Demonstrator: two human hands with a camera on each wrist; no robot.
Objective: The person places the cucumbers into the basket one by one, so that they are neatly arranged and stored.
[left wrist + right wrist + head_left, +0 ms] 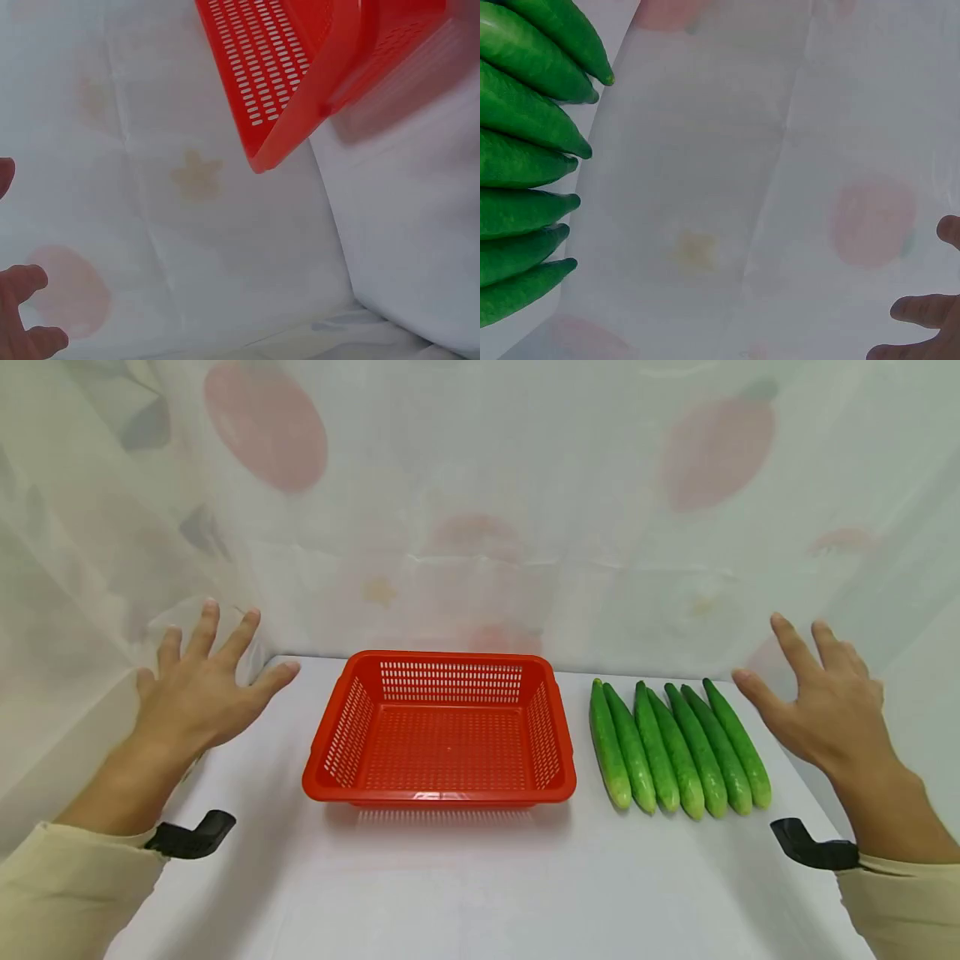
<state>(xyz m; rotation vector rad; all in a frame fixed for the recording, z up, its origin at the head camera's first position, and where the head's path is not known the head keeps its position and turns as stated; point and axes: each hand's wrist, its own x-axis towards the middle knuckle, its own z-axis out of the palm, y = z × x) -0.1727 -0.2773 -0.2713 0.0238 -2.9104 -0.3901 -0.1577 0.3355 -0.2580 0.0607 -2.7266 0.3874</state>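
A red plastic basket [442, 797] with slotted walls stands on the white table, nothing inside it. To its right several green cucumbers [657, 752] lie side by side in a row, their paler ends toward me. My left hand [198, 697] is raised left of the basket with fingers spread, holding nothing. Beyond the cucumbers on the right, my right hand [832, 714] is held up likewise, fingers apart and nothing in it. The left wrist view shows a corner of the basket [281, 139] and a few fingertips; in the right wrist view the cucumbers [525, 161] fill the left side.
The white table [457, 893] backs onto a pale curtain [480, 585] printed with faded fruit, which also hangs along the left side. A black strap [191, 837] sits at the left wrist and another black strap [813, 847] at the right.
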